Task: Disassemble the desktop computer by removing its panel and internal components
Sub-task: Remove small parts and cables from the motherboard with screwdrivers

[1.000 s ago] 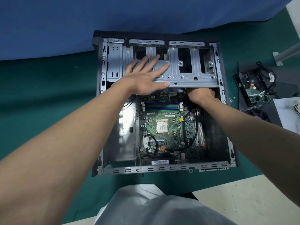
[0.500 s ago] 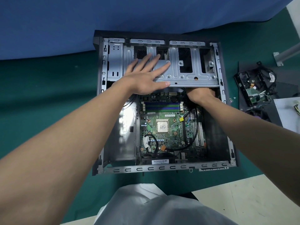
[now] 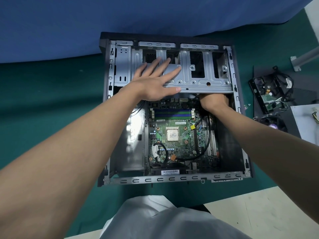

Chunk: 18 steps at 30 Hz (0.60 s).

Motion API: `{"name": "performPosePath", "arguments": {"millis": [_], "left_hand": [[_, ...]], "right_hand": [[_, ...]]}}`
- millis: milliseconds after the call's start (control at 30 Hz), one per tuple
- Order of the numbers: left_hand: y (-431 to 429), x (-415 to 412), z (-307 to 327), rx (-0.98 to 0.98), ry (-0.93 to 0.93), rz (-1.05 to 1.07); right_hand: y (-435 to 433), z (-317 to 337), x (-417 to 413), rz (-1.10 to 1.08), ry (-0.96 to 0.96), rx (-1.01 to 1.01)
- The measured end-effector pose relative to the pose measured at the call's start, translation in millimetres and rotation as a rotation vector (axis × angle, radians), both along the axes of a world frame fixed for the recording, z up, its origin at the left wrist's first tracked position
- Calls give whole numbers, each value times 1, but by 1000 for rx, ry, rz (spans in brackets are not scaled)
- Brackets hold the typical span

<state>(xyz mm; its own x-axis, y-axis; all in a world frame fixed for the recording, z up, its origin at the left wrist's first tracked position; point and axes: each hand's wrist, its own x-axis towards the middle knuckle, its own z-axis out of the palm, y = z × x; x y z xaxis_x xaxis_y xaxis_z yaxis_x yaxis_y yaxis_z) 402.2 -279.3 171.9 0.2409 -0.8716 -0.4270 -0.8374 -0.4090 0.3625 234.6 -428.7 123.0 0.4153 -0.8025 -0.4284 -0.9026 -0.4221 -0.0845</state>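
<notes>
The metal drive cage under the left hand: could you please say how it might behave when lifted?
The drive cage is ribbed, stamped sheet metal, so probably stiff, not floppy. Large cutouts suggest it is fairly light for its size. Its thin bare edges may be sharp.

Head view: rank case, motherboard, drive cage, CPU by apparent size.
1. computer case
2-3. motherboard and drive cage: look about alike. The cage sits above, nearer the camera, and covers the board's far edge, so unranked.
4. CPU
</notes>
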Motion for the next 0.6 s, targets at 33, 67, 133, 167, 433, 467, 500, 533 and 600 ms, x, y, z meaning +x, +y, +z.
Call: {"name": "performPosePath", "arguments": {"millis": [33,67,133,167,433,467,500,533,600], "left_hand": [[0,0,0,0,1,-1],[0,0,0,1,2,-1],[0,1,0,2,3,1],[0,1,0,1,2,1],[1,0,-2,-27,-17,11],[1,0,-3,-35,-22,8],[1,0,-3,-39,-25,5],[2,-1,-4,-42,-27,4],[3,-3,-5,-79,-56,22]], "right_hand": [[2,1,-1,-23,-37,-20],[4,2,-3,-44,-66,-44],[12,6,-9,-84,-113,-71],[17,8,-12,-76,-135,-85],[60,15,-43,172,-542,-223],[64,18,-46,149,-600,-197],[68,22,-49,104,-663,-165],[71,26,-52,39,-727,-132],[73,38,-57,-120,-833,-64]]}}
